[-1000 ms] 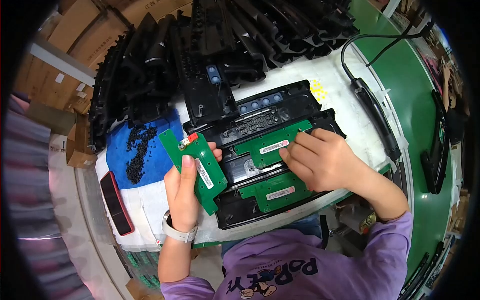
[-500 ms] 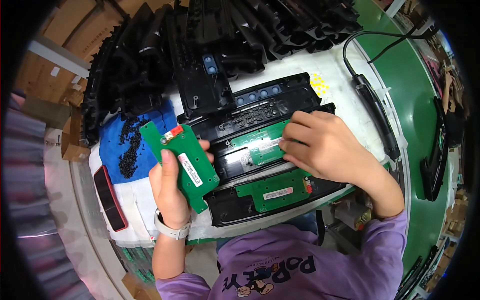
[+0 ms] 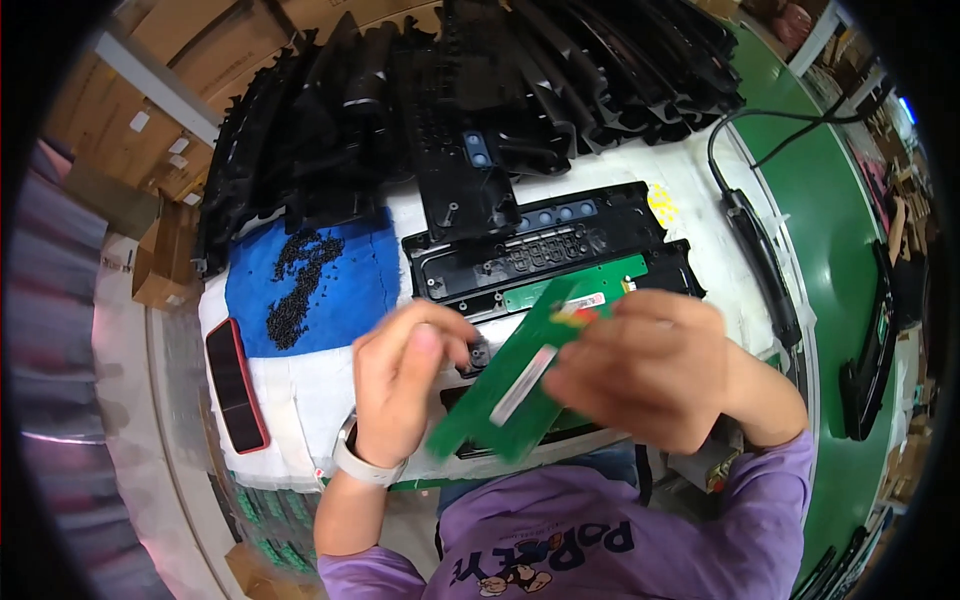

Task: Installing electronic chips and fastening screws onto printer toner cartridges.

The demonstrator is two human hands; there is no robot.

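Note:
My right hand (image 3: 645, 370) grips a green circuit board (image 3: 500, 405) by its upper right side, next to a small red and white connector; board and hand are smeared by motion. The board is tilted, with a white label on its face. My left hand (image 3: 395, 365) is off the board, thumb and bent fingers apart, close to the left end of a black plastic housing (image 3: 478, 352). Inside that housing lies a second green board (image 3: 623, 272), partly covered by the held one. A nearer black housing (image 3: 575, 445) is mostly hidden beneath the held board and my right hand.
Another black housing (image 3: 440, 270) with blue round parts lies behind. Black casings (image 3: 590, 70) are piled at the back. Small black pieces (image 3: 300, 290) sit on blue cloth (image 3: 360, 320), near a phone (image 3: 238, 385). At right are yellow bits (image 3: 662, 205) and a corded black tool (image 3: 760, 265).
The loose board has passed from my left hand to my right and turned to a slant. My right hand has left the board in the middle housing. The whole view has shifted slightly.

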